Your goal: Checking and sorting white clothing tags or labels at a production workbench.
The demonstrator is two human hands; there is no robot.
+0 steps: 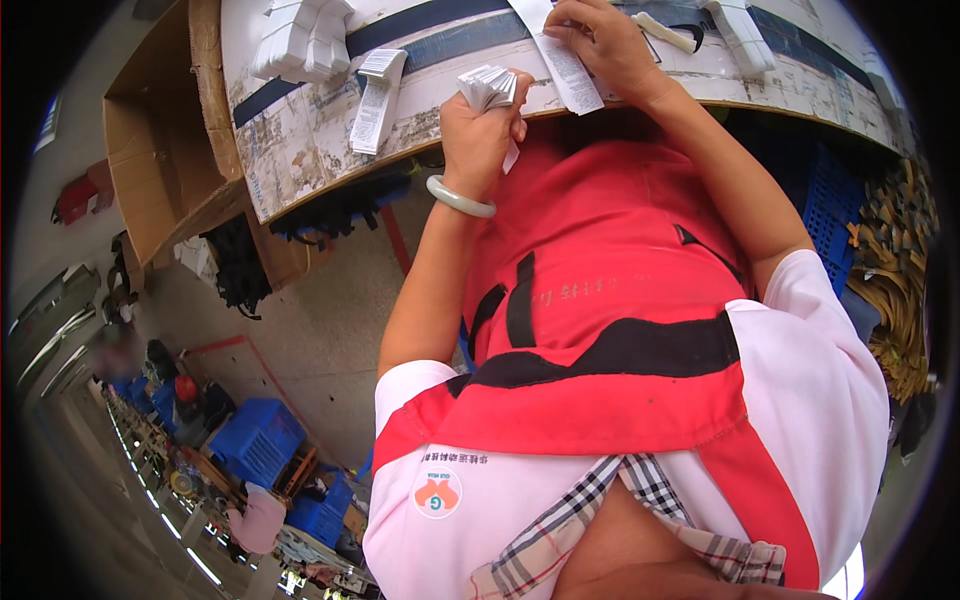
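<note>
My left hand (475, 140), with a pale bangle on its wrist, is closed around a bundle of folded white labels (487, 88) at the table's near edge. The fanned ends stick up above the fist. To its right, my right hand (608, 48) has its bent fingers on a long white label strip (573, 82) with small print, whose lower end hangs by the table edge. Left of my left hand lies another folded label strip (377, 105). Further left stands a thick stack of white labels (300, 40); one more stack (740, 35) lies at the right.
The worn white table (290, 160) has dark blue bands across it. A cardboard box (160, 130) stands at its left end. A cream-handled tool (668, 32) lies beyond my right hand. Below right are a blue crate (830, 215) and brown stacked pieces (895, 280). A co-worker (257, 520) is far lower left.
</note>
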